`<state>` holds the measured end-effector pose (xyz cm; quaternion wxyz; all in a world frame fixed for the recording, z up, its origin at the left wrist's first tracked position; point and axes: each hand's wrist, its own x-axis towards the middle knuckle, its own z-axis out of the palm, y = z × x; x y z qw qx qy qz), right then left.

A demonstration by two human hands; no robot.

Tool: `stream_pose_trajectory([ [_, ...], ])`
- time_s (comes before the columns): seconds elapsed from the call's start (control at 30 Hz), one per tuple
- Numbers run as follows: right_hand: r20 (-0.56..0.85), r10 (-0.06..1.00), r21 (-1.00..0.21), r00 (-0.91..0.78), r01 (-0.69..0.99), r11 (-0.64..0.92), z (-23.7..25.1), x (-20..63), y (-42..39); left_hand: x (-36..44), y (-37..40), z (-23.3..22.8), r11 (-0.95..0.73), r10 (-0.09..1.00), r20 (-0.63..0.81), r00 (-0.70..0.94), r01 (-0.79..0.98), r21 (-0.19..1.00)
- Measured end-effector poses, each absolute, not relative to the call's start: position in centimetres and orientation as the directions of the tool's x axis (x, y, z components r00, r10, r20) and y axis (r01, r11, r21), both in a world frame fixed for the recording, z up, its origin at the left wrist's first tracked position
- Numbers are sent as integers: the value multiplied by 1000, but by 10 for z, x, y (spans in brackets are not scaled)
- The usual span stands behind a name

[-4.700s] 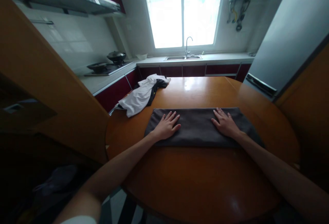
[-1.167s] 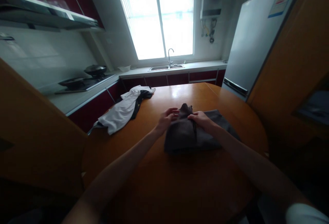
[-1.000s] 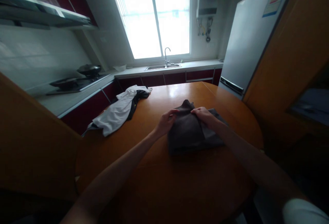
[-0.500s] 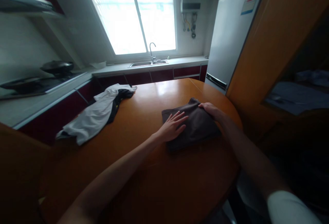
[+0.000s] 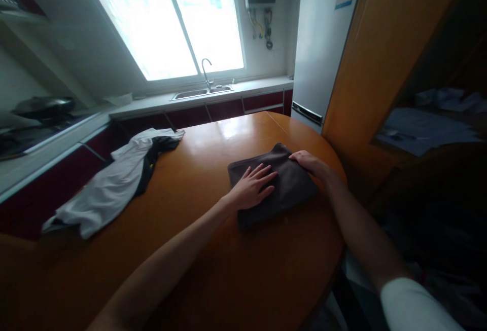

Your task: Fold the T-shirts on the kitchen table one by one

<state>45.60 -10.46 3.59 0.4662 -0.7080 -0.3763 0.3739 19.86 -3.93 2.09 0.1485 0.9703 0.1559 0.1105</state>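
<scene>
Head view is dim at the bottom and on the right side, so some parts are hard to read. Below the tabletop (image 5: 213, 270) edge on the right everything is almost black. Inside the open wooden cabinet (image 5: 380, 57) on the right lie pale things on a shelf, and I cannot tell what they are. On the far left the stove (image 5: 41, 110) is cut by the frame and blurred.

A folded dark towel (image 5: 283, 189) lies flat on the right half of the tabletop, close to its curved right edge. Part of it is hidden under the left hand (image 5: 253, 189), which rests on the near left part with the palm down and the fingers (image 5: 262, 173) straight and a little spread. The right hand (image 5: 310, 162) is at the far right corner of the towel, with fingers curled on the cloth; I cannot tell if they pinch the edge or only press on it.

The tabletop is round, of shiny orange-brown wood, and the window (image 5: 171, 16) gives a bright spot on its far part. A white and dark garment (image 5: 114, 184) lies crumpled on the left side, well apart from the towel, and partly hangs over the edge. Behind are a counter with a sink (image 5: 201, 90), and a grey fridge (image 5: 323, 42) near the right far edge of the table.

Between the garment and the towel the wood is bare, and also the wide near part around the forearms. To the right of the towel only a narrow strip of wood remains before the edge.
</scene>
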Motion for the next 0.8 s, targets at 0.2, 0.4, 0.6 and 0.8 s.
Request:
stream_pose_trajectory([
  [0.2, -112, 915, -916, 389, 317, -246, 21, 460, -99, 202, -39, 9, -916, 323, 144, 935, 271, 296],
  [0.4, 104, 862, -804, 497, 552, -221, 7, 464, -83, 204, -41, 13, -913, 332, 142, 932, 280, 297],
  [0.6, 169, 836, -747, 522, 621, -237, -1, 472, -76, 207, -44, 13, -902, 342, 158, 926, 277, 330],
  [0.8, 71, 854, -741, 515, 601, -301, -8, 475, -75, 207, -30, 17, -885, 363, 226, 904, 259, 388],
])
